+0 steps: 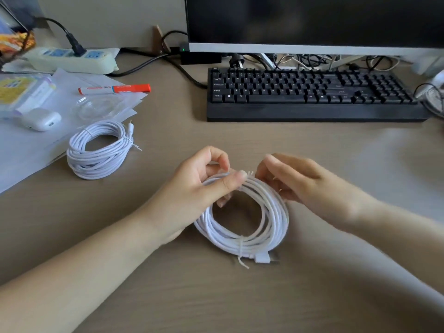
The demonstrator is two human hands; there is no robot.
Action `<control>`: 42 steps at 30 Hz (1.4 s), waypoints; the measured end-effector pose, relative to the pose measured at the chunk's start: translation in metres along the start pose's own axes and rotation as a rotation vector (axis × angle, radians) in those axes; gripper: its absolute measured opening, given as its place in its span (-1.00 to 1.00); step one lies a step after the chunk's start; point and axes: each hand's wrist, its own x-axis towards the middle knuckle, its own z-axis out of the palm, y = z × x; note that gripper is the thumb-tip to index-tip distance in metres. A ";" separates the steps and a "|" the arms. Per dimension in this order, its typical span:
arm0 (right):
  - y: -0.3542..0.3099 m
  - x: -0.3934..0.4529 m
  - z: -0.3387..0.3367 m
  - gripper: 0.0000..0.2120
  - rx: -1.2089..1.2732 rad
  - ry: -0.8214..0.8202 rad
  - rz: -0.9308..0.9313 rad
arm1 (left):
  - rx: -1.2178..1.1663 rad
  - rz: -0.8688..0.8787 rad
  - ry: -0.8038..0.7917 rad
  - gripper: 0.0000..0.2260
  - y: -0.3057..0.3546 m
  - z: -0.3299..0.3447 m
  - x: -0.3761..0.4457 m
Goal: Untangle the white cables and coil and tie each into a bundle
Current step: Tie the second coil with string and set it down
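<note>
A coiled white cable (269, 227) lies at the middle of the desk. A twist tie (241, 253) binds its near side, beside a USB plug (265, 257). My left hand (194, 188) grips the coil's far side, thumb on top and fingers through the loop. My right hand (298, 183) pinches a second tie (249, 174) at the top of that coil, right beside my left thumb. A second coiled white cable (96, 152) lies tied at the left, partly on papers, with its jack plug sticking out.
A black keyboard (312, 97) and a monitor (312, 20) stand behind. At the left are papers (28, 150), a red and white marker (115, 89), a white earbud case (39, 120) and a power strip (72, 60). More cables lie at the right edge.
</note>
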 end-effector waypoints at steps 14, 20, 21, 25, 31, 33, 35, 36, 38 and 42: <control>0.028 0.011 0.028 -0.60 -0.126 0.242 -0.346 | 0.366 0.232 0.266 -0.61 -0.025 -0.002 0.010; 0.024 0.014 0.031 -0.59 0.007 0.295 -0.305 | 0.365 0.277 0.294 -0.57 -0.029 0.004 0.017; 0.024 0.015 0.031 -0.59 0.015 0.312 -0.304 | 0.351 0.281 0.300 -0.56 -0.029 0.004 0.018; 0.026 0.019 0.030 -0.59 0.051 0.358 -0.287 | 0.258 0.261 0.339 -0.54 -0.029 -0.002 0.023; 0.027 0.020 0.032 -0.46 0.058 0.407 -0.290 | 0.245 0.242 0.315 -0.55 -0.029 -0.003 0.022; 0.027 0.020 0.033 -0.40 0.045 0.416 -0.294 | 0.248 0.237 0.307 -0.59 -0.029 -0.003 0.023; 0.028 0.020 0.034 -0.39 0.037 0.417 -0.293 | 0.269 0.237 0.305 -0.61 -0.028 -0.001 0.022; 0.027 0.020 0.034 -0.38 0.028 0.416 -0.300 | 0.288 0.254 0.304 -0.60 -0.029 -0.001 0.023; 0.028 0.019 0.035 -0.40 0.029 0.403 -0.296 | 0.306 0.255 0.299 -0.58 -0.028 0.001 0.022; 0.023 0.015 0.032 -0.50 0.017 0.404 -0.289 | 0.292 0.254 0.336 -0.59 -0.027 -0.001 0.016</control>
